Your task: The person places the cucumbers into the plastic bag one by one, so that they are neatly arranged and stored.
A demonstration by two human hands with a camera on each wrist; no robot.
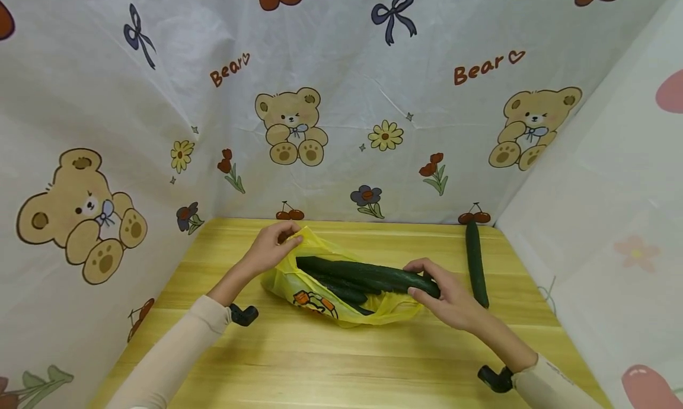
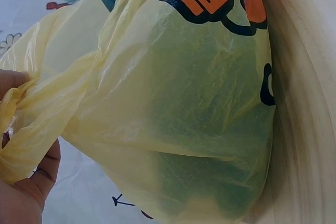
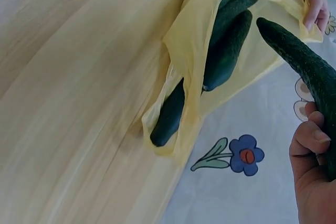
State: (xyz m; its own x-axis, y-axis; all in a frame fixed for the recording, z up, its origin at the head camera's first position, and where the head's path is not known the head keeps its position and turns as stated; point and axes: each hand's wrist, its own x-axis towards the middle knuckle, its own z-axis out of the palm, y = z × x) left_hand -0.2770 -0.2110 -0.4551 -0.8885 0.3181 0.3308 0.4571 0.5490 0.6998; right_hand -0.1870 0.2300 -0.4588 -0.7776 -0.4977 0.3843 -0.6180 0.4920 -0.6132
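A yellow plastic bag (image 1: 288, 281) with orange and black print lies on the table, its mouth facing right. My left hand (image 1: 272, 248) grips gathered plastic at the bag's upper left rim, seen close up in the left wrist view. In my right hand (image 1: 450, 296) is a dark green cucumber (image 1: 373, 274), held near its right end. Its far end reaches over the bag's opening. More cucumbers (image 3: 228, 56) lie inside the bag, partly hidden by the plastic; the end of one (image 3: 169, 119) shows by the bag's lower edge in the right wrist view.
Another cucumber (image 1: 476, 267) lies on the wooden table (image 1: 341, 367) at the back right, beyond my right hand. White cloth walls (image 1: 341, 184) printed with bears and flowers stand behind and on both sides of the table.
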